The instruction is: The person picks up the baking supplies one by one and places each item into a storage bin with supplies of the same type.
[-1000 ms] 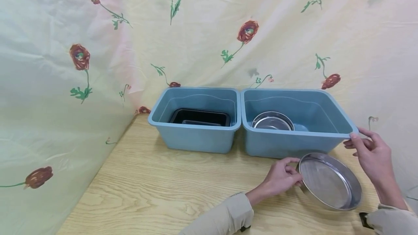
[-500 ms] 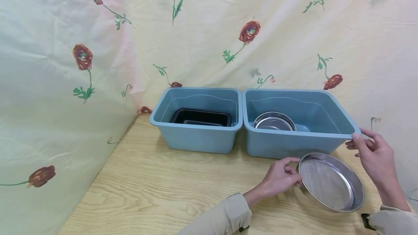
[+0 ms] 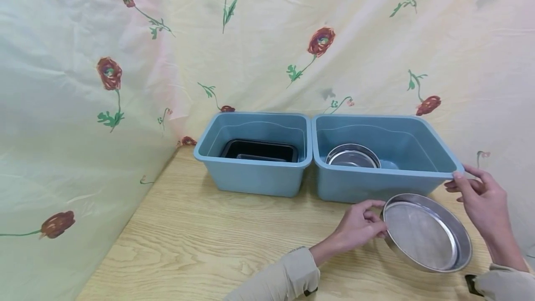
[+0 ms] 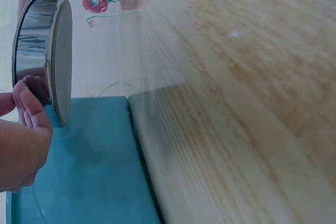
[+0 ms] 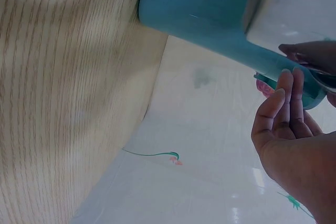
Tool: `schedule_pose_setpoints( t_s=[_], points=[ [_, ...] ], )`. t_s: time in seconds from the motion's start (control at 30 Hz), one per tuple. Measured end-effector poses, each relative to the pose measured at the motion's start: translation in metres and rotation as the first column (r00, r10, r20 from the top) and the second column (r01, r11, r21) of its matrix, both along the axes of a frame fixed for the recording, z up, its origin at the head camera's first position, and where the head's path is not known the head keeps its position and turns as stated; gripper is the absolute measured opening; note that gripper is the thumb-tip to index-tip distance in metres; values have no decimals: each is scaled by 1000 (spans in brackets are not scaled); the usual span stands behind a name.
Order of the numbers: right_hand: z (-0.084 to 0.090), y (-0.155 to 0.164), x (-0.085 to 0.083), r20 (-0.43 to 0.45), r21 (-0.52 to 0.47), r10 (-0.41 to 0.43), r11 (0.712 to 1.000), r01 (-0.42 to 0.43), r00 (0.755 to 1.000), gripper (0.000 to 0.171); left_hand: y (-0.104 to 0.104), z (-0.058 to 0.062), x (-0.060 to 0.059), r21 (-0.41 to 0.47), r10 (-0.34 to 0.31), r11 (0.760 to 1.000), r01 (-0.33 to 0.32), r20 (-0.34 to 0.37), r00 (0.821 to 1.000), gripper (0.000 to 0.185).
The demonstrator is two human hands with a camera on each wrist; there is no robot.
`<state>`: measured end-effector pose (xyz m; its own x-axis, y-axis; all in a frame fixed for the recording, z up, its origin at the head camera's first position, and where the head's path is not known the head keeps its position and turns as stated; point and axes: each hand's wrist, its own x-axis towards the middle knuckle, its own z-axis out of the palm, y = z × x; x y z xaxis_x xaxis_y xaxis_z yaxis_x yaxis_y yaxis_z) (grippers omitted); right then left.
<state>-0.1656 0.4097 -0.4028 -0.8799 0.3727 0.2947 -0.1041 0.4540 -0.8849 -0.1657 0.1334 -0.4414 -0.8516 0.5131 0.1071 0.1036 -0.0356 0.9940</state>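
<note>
A round metal sieve (image 3: 420, 236), with a shallow shiny wall and a flat grey base, is tilted over the table's right side in the head view. My left hand (image 3: 359, 226) pinches its left edge between thumb and fingers. The shiny side of the sieve (image 4: 39, 38) shows above the left fingers in the left wrist view. My right hand (image 3: 485, 199) grips the front right corner of the right blue bin (image 3: 380, 185), thumb on the rim. Inside that bin lies another round metal sieve (image 3: 353, 157), partly hidden by the front wall.
A second blue bin (image 3: 255, 178) stands to the left, right beside the first. It holds a black rectangular pan (image 3: 261, 150). Both bins stand on the wooden table (image 3: 188, 245), close to a flowered cloth (image 3: 259, 50) hanging behind. The cloth also covers the left side.
The sieve has tipped slightly, its right side shifting a little to the right. Both hands keep their holds. The head view has moved slightly.
</note>
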Motion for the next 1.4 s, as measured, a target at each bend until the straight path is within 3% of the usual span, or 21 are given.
schedule_pose_setpoints(
  t_s=[0.93,1.4],
  points=[
    [-5,6,-1,3,16,-2,1000,2,1000,41,-6,15,2,98,-27,995,25,15,1000,45],
    [-4,6,-1,-16,-22,18,1000,-18,1000,28,-12,21,-1,90,-38,995,40,-22,999,44]
  ],
)
